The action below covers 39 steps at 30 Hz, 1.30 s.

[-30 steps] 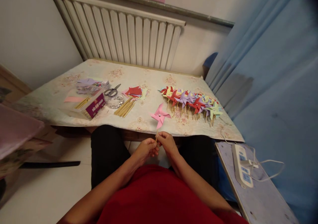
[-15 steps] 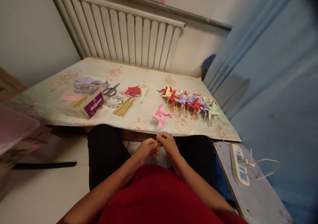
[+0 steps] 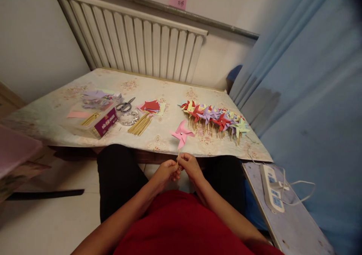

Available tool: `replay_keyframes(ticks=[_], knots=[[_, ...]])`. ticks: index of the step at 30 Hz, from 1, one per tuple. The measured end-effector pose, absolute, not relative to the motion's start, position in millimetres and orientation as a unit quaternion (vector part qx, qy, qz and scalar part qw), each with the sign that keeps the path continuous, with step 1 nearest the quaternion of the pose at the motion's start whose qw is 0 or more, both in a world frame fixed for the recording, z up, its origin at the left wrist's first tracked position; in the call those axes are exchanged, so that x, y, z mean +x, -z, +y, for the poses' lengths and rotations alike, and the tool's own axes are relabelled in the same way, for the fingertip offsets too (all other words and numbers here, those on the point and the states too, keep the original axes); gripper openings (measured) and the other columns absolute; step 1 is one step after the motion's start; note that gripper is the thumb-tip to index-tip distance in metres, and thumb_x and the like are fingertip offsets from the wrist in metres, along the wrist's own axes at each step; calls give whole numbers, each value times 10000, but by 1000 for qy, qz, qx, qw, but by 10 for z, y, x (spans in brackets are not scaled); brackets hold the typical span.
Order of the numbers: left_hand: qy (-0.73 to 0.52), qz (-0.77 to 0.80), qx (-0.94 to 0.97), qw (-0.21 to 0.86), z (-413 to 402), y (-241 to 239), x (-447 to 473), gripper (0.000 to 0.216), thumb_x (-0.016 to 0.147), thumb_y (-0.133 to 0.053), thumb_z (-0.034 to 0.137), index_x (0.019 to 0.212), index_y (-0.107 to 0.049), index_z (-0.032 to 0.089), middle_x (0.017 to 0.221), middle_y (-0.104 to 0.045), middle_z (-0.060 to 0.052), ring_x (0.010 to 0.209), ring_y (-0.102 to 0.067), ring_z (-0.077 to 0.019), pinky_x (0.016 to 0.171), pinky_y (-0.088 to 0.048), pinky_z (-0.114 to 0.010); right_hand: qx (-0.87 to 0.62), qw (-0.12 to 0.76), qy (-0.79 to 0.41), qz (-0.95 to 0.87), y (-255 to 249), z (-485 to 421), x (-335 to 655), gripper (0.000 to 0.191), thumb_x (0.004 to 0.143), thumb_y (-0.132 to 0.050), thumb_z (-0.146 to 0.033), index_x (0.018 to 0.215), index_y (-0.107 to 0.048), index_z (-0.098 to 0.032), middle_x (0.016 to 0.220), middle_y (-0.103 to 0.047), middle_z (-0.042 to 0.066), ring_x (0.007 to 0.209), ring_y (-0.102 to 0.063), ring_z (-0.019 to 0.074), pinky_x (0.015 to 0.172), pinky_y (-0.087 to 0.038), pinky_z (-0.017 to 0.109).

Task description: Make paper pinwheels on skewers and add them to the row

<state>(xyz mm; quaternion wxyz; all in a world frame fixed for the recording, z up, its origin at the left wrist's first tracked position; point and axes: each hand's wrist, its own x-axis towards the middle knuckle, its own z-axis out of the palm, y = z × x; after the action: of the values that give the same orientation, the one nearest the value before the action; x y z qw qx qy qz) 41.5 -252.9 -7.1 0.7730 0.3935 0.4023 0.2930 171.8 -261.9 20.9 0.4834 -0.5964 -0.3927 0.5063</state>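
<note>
A pink paper pinwheel (image 3: 181,133) stands upright on a thin wooden stick over the table's near edge. My left hand (image 3: 166,171) and my right hand (image 3: 190,165) meet just below it, both pinched on the stick's lower end. A row of finished pinwheels (image 3: 215,117) in red, purple, yellow and green lies on the table to the right. Loose wooden sticks (image 3: 140,123) and cut red paper squares (image 3: 150,105) lie to the left of centre.
Scissors (image 3: 125,105), a roll of shiny pins or beads (image 3: 130,117) and a purple box (image 3: 98,119) sit at the left of the table (image 3: 166,92). A radiator (image 3: 135,45) backs the table. A power strip (image 3: 271,188) lies on a board at right, beside a blue curtain (image 3: 305,81).
The pinwheel and both hands stay almost where they were, still pinching the stick. The view has shifted slightly, so everything sits a little lower and to the left.
</note>
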Motion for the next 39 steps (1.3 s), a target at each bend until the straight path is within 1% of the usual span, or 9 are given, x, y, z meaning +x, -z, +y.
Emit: replay_keyframes(ticks=[7, 16, 24, 29, 39], knots=[[-290, 409, 393, 771, -2514, 137, 418, 325, 684, -732, 404, 766, -528, 166, 663, -629, 4, 515, -580, -96, 482, -351, -204, -597, 486, -508, -385, -161, -2599, 1732, 212, 624, -654, -393, 614, -582, -193, 492, -513, -53, 441, -429, 90, 462, -334, 229], [-286, 427, 386, 766, -2525, 140, 407, 362, 640, -752, 422, 756, -514, 175, 643, -621, 11, 514, -570, -94, 477, -346, -200, -593, 482, -514, -390, -28, -2552, 1755, 200, 653, -643, -387, 626, -573, -202, 475, -495, -62, 427, -409, 90, 469, -321, 232], [-275, 442, 385, 762, -2476, 189, 477, 342, 679, -735, 411, 758, -496, 180, 647, -614, 24, 501, -562, -87, 471, -326, -201, -590, 495, -509, -385, 104, -2487, 1836, 188, 676, -640, -371, 641, -584, -195, 477, -496, -65, 430, -417, 87, 475, -317, 227], [-265, 442, 395, 760, -2408, 233, 544, 339, 687, -725, 425, 761, -504, 178, 643, -613, 22, 501, -564, -86, 473, -330, -199, -592, 490, -524, -368, 181, -2418, 1880, 191, 644, -637, -378, 623, -572, -199, 476, -503, -61, 422, -422, 94, 460, -335, 236], [-246, 451, 446, 733, -2182, 271, 625, 326, 691, -669, 449, 757, -505, 176, 646, -603, 27, 513, -561, -91, 474, -353, -206, -585, 505, -520, -363, 252, -2278, 1939, 108, 640, -600, -294, 644, -576, -189, 512, -523, -63, 461, -450, 89, 486, -345, 226]])
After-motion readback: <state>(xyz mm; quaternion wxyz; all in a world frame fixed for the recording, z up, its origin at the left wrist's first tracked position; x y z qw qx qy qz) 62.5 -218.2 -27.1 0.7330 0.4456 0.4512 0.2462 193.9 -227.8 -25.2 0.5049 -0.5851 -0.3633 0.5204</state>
